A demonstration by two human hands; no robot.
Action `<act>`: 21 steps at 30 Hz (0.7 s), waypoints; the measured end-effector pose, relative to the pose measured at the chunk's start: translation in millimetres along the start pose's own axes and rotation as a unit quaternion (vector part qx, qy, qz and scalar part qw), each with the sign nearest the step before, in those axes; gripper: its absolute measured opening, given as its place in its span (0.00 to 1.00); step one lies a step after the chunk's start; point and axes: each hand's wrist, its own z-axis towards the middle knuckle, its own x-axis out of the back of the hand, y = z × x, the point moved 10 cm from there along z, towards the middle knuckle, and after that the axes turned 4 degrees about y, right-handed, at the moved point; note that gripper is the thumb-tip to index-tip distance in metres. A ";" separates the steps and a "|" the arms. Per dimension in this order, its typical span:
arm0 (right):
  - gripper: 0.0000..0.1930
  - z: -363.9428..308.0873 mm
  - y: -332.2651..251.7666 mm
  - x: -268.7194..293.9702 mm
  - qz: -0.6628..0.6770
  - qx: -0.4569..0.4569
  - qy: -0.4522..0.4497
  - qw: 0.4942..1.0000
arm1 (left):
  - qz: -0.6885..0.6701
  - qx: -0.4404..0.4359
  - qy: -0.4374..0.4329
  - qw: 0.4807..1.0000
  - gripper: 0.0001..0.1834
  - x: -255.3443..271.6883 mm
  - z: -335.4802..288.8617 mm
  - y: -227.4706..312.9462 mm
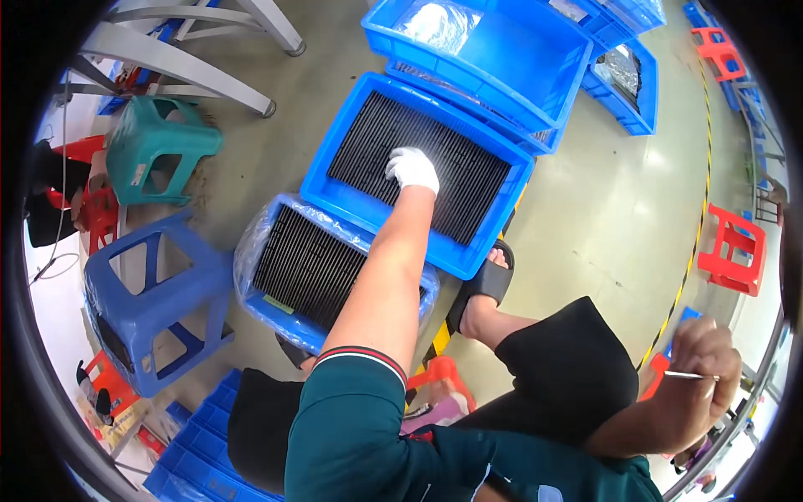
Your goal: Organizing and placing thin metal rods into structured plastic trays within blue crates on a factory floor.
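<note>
My left hand (pixel 412 170), in a white glove, is over a blue bin (pixel 456 261) filled with closely packed rows of thin black strips (pixel 464 180). Its fingers are curled down at the strips, and what they pinch, if anything, is hidden. Off to the right, my bare right hand (pixel 707 368) is raised and closed around a thin, pale, straight stick (pixel 687 376), whose exact kind I cannot make out. Nearer to me, partly under my left forearm, a second blue bin (pixel 305 339) lined with clear plastic holds more black strips (pixel 305 259).
Stacked blue bins (pixel 502 88) stand beyond the strip bin, with another bin (pixel 640 92) behind. A blue stool (pixel 150 305) and a green stool (pixel 163 151) are at left. My sandalled foot (pixel 489 284) is beside the bin. Red stools (pixel 732 251) stand at right.
</note>
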 end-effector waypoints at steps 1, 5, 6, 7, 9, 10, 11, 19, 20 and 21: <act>0.12 2.4 2.1 1.0 -0.003 -0.007 0.003 1.000 | 0.010 -0.017 0.024 1.000 0.31 0.5 9.4 1.9; 0.13 2.3 7.0 3.2 0.011 -0.031 0.025 0.999 | -0.097 -0.041 0.088 0.991 0.12 1.9 31.8 -4.7; 0.13 3.3 7.4 0.6 0.013 -0.031 0.028 0.999 | -0.106 -0.036 0.075 0.991 0.13 -0.9 37.6 -7.7; 0.13 4.0 7.7 -0.8 0.013 -0.031 0.028 0.999 | -0.114 -0.031 0.061 0.991 0.13 -3.0 41.8 -10.5; 0.15 3.6 9.1 -2.8 0.016 -0.037 0.028 0.999 | -0.132 -0.030 0.055 0.989 0.13 -0.9 47.6 -14.4; 0.15 2.8 8.6 -3.3 0.014 -0.036 0.031 0.999 | -0.132 -0.035 0.021 0.990 0.13 -2.6 47.6 -11.6; 0.15 2.4 7.8 -5.4 0.013 -0.035 0.027 0.999 | -0.131 -0.039 -0.013 0.991 0.14 -4.0 46.8 -9.8; 0.09 4.0 -20.8 -26.7 0.083 -0.010 -0.020 0.996 | -0.552 0.094 -0.434 0.706 0.09 -60.3 15.2 -58.2; 0.09 1.5 -10.6 -18.9 0.036 -0.021 -0.002 0.999 | -0.633 0.042 -0.489 0.598 0.03 -22.2 -35.0 7.5; 0.08 2.0 -25.2 -38.1 0.104 -0.009 -0.020 0.994 | -0.725 0.120 -0.622 0.271 0.04 -40.9 -50.5 -46.9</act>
